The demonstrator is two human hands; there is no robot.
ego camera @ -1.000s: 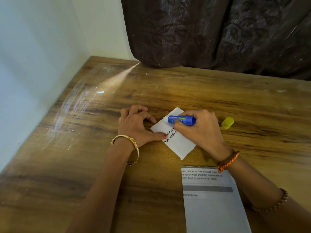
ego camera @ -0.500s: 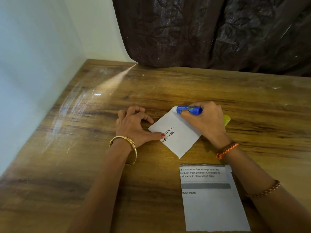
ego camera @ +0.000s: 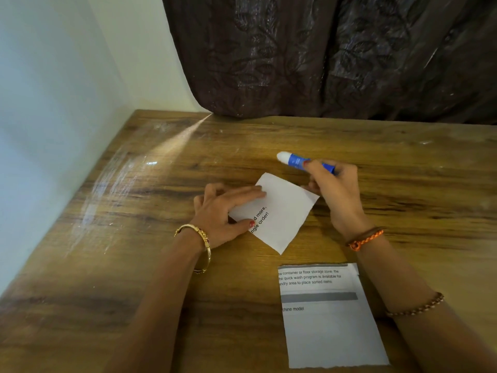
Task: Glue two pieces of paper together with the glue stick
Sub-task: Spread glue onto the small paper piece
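Occlusions, head view
Left hand (ego camera: 224,211) covers small paper (ego camera: 279,211) text start; right hand (ego camera: 336,189) hides glue stick (ego camera: 295,160) rear; big paper (ego camera: 328,319) text cropped at its left edge.

The left hand (ego camera: 223,214) lies flat, palm down, fingers spread forward, while the right hand (ego camera: 337,193) is raised, fingers curled closed, thumb uppermost.

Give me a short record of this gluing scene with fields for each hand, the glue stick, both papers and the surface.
left hand: flat on small paper, pinning its left edge
right hand: grip closed on glue stick, lifted off the paper
glue stick: blue, uncapped, white tip pointing left
small paper: angled, printed text visible
large paper: nearer the person, untouched
table: wooden
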